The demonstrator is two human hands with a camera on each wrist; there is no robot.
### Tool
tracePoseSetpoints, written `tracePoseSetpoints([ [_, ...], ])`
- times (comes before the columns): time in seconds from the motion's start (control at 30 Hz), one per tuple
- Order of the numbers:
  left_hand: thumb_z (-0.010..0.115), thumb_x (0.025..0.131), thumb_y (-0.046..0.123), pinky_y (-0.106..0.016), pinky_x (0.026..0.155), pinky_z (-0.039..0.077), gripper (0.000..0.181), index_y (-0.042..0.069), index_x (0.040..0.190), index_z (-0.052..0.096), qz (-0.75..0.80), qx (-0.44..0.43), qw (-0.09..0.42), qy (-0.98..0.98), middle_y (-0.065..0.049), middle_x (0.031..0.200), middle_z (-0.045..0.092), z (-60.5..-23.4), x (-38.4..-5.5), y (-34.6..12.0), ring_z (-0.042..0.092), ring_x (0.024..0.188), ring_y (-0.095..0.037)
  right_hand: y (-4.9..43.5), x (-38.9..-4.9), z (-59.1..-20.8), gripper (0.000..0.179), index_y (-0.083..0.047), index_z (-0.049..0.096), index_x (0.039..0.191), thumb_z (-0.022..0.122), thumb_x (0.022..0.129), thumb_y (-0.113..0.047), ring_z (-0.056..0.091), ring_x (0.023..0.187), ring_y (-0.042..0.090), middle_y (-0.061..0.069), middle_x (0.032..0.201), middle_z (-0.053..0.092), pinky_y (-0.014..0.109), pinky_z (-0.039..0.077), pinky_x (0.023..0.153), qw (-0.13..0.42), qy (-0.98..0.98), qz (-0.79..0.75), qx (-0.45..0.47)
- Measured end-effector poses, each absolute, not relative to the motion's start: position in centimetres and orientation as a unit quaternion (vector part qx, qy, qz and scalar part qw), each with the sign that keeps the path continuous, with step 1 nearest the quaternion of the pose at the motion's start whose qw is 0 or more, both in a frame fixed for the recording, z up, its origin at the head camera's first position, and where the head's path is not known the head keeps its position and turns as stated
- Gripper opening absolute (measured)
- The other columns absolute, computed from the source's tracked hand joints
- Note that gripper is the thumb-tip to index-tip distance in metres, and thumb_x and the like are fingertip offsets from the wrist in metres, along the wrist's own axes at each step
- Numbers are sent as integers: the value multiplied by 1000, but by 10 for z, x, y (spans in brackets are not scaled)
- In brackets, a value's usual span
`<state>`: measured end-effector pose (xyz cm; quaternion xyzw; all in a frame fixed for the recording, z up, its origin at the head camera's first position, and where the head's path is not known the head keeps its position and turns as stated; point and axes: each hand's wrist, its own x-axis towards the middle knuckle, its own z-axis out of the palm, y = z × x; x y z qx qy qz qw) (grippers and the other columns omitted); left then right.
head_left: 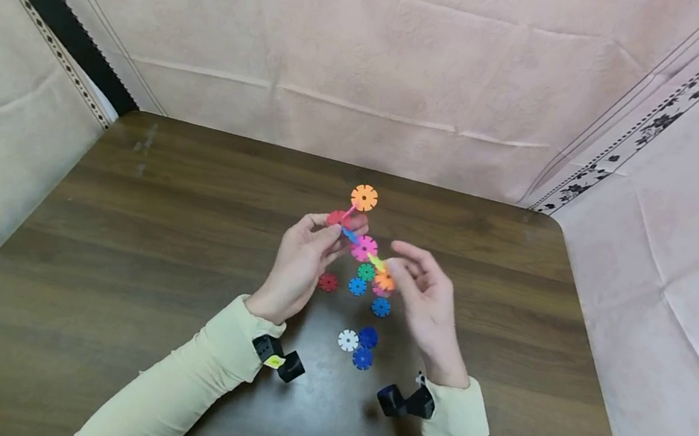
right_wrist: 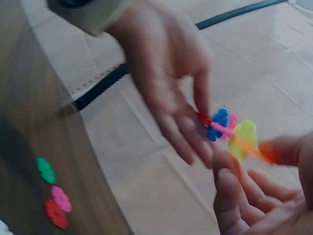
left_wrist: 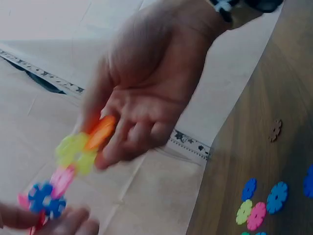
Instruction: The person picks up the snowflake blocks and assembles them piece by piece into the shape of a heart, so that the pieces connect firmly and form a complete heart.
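Observation:
Between the two hands, held above the table, is a chain of notched plastic flower discs slotted into each other. My left hand (head_left: 298, 263) pinches its red disc (head_left: 337, 219), from which a pink disc and an orange disc (head_left: 364, 197) stick out. A blue disc (left_wrist: 46, 199), a pink disc (head_left: 364, 249) and a yellow disc (right_wrist: 243, 139) follow along the chain. At the other end my right hand (head_left: 432, 302) pinches another orange disc (left_wrist: 100, 133) between thumb and fingers. The right wrist view shows this orange disc blurred, joined to the yellow one.
Loose discs lie on the brown wooden table (head_left: 180, 260) below the hands: red (head_left: 328, 282), green (head_left: 366, 272), blue (head_left: 380, 307), and closer in a white disc (head_left: 348, 340) beside two dark blue discs (head_left: 365, 348). Pale cloth (head_left: 361, 46) hangs behind the table and at both sides.

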<state>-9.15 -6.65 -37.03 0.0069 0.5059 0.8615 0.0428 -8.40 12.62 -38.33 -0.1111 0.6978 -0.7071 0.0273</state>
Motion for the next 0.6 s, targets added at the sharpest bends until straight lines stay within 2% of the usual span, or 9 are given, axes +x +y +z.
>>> tracePoseSetpoints([
  [0.17,61,93,2,-46,99,45,36,3,124,42,824,45,119,553,-13,124,65,-372,-89,-71,65,109,-32,139,-92,-373,30,-4,65,114,65,94,-26,64,70,22,10,87,65,25,55,63,-15,686,-726,-44],
  [0.27,60,92,1,-46,94,49,45,6,133,40,811,80,166,555,-15,119,65,-373,-88,-73,65,105,-38,143,-96,-369,28,-3,67,107,67,93,-27,64,66,22,13,82,65,27,56,64,-24,699,-714,-43],
  [0.33,59,93,7,-47,92,50,44,3,134,44,807,110,197,547,-18,115,65,-374,-88,-74,65,104,-41,144,-97,-367,28,-2,68,105,68,92,-27,62,64,23,14,80,65,28,56,64,-23,712,-700,-50],
  [0.5,59,96,33,-48,90,52,45,-6,117,61,791,141,252,540,-25,107,67,-375,-90,-73,68,96,-37,144,-99,-362,28,-1,69,103,68,92,-28,58,60,21,11,72,62,26,53,58,-6,753,-654,-70],
  [0.6,61,96,34,-45,89,52,43,-5,113,65,785,116,260,550,-26,108,67,-377,-92,-73,70,93,-34,143,-100,-362,30,-1,70,103,67,93,-29,58,59,20,13,69,61,29,53,57,1,770,-632,-82],
])
